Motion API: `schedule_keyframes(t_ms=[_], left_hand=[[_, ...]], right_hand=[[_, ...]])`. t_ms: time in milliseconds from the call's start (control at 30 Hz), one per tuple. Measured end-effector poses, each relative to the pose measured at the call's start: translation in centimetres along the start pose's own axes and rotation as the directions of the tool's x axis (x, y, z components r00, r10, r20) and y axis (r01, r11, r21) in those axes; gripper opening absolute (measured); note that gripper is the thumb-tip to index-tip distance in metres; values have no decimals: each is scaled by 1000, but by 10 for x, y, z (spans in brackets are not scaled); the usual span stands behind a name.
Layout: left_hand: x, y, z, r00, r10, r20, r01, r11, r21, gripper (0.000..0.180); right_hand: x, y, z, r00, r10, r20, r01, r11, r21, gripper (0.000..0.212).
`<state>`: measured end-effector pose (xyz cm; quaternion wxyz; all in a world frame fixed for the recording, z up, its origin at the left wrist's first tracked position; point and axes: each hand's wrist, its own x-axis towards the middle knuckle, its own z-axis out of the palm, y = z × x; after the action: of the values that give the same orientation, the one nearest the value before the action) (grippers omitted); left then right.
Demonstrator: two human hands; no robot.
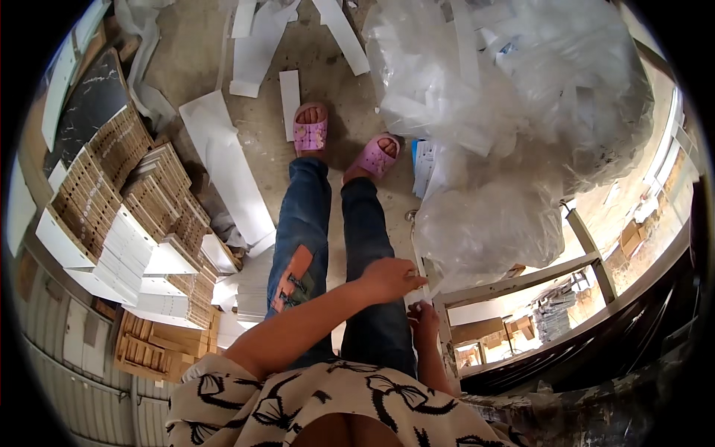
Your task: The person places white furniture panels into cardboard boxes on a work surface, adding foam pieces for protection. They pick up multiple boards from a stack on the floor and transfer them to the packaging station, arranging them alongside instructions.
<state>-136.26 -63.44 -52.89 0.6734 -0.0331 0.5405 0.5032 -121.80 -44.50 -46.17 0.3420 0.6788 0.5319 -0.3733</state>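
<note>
My left hand [394, 279] reaches across my legs, its fingers closed in a pinch. Just below it, my right hand [425, 322] is half curled, with its thumb and fingertips drawn together. Both are beside the pale edge of a metal frame [514, 283]. Anything between the fingers is too small to make out. Close to my left fingertips bulges a large clear plastic bag [488, 231], filled with crumpled translucent film and white strips.
White strips and sheets [227, 164] lie on the concrete floor [335, 89] around my feet. Stacks of white-edged boards with drilled holes [112, 171] stand at the left, near a wooden pallet [149, 346]. Blue and white papers [423, 165] lie near my right foot.
</note>
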Motion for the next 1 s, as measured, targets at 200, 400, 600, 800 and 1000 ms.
schedule_keyframes(t_ms=[200, 400, 600, 800, 1000], left_hand=[[-5, -32, 13, 954, -110, -279, -52, 856, -514, 36], [13, -82, -46, 781, -319, -537, -469, 269, -842, 24], [24, -50, -74, 885, -217, -411, -317, 365, -875, 25], [14, -47, -90, 903, -270, -334, -256, 286, -923, 27], [26, -47, -88, 850, -302, -432, -308, 380, -872, 26]], right_hand=[[-9, -117, 69, 472, -560, 681, 867, 157, -472, 33], [140, -384, 179, 24, -996, 91, 848, -28, -529, 20], [304, -569, 221, 445, -850, 283, 716, 147, -683, 25], [332, -516, 288, 829, -545, 128, 551, 756, -353, 25], [281, -504, 297, 815, -580, -11, 576, 807, 133, 30]])
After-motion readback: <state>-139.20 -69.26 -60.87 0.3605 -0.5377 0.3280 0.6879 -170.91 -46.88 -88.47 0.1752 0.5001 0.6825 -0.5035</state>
